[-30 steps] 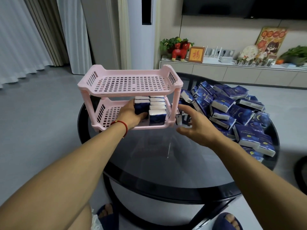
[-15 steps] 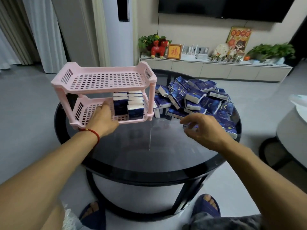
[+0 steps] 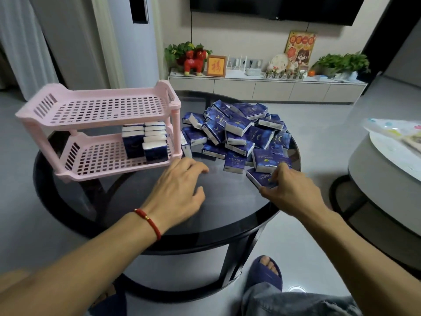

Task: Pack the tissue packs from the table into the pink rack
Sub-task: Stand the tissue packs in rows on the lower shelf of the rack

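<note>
Half a second earlier the left hand (image 3: 180, 195) lay against the front of the lower shelf of the pink perforated plastic two-tier rack (image 3: 100, 131); now it has drawn back off the rack and hovers over the round black glass table (image 3: 159, 215), fingers loosely spread and gripping nothing. A red cord bracelet (image 3: 149, 221) circles its wrist. The right hand (image 3: 289, 190), which then hung just above the glass short of the heap, has reached the near edge of the pile of dark blue tissue packs (image 3: 237, 133) and now pinches the nearest blue pack (image 3: 262, 179) between thumb and curled fingers, the pack lying at the front right of the pile.

The rack stands on the left side of the table, just beside the pile. Its top shelf holds nothing. On the lower shelf, two rows of packed tissue packs (image 3: 145, 142) stand upright at the right end, touching one another, with their white ends upward; the left half of that shelf shows bare grid. The loose packs are heaped untidily on the far right part of the table, one leaning close against the rack's right post.
</note>
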`<state>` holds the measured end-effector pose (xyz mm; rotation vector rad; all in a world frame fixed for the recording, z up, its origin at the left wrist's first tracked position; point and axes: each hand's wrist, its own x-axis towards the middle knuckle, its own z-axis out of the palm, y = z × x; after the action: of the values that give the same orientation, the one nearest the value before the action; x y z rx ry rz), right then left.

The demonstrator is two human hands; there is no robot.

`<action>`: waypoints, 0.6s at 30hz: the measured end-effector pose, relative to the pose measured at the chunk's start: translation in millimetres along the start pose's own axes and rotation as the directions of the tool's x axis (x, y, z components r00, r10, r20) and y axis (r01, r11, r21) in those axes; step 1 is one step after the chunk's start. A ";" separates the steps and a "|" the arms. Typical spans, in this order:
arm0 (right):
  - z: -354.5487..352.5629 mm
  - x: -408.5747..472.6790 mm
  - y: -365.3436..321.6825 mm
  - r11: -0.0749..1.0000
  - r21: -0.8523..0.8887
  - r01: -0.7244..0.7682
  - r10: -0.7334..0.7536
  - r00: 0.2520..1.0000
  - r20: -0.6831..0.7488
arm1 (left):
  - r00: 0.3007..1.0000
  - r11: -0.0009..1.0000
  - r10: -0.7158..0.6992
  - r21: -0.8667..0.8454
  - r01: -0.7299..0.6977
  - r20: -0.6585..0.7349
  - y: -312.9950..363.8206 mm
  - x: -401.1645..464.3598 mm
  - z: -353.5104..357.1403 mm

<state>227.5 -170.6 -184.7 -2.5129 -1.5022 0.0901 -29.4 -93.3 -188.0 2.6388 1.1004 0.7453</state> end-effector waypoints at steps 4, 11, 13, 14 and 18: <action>-20.2 -8.7 -9.2 0.955 0.296 -0.025 -0.045 0.972 0.230 | 0.990 0.989 0.105 -0.111 -0.094 0.092 19.9 5.0 9.7; -30.7 -13.3 -23.8 0.625 0.711 -0.322 -0.196 0.817 0.542 | 0.941 0.805 -0.188 -0.504 0.312 0.282 41.5 8.9 15.9; -25.8 -10.7 -25.1 0.592 0.728 -0.346 -0.243 0.784 0.571 | 0.918 0.778 -0.227 -0.507 0.372 0.325 37.6 9.5 13.9; -23.7 -9.4 -26.3 0.593 0.729 -0.341 -0.269 0.769 0.579 | 0.908 0.742 -0.237 -0.538 0.399 0.345 35.8 8.8 12.6; -19.7 3.5 -21.6 0.765 0.639 -0.078 -0.220 0.901 0.373 | 0.849 0.575 -0.355 -0.624 0.529 0.392 24.7 5.8 12.5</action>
<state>213.7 -160.6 -160.7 -1.9243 -1.3745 1.0315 -4.3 -106.4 -187.8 1.6277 1.0547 0.5746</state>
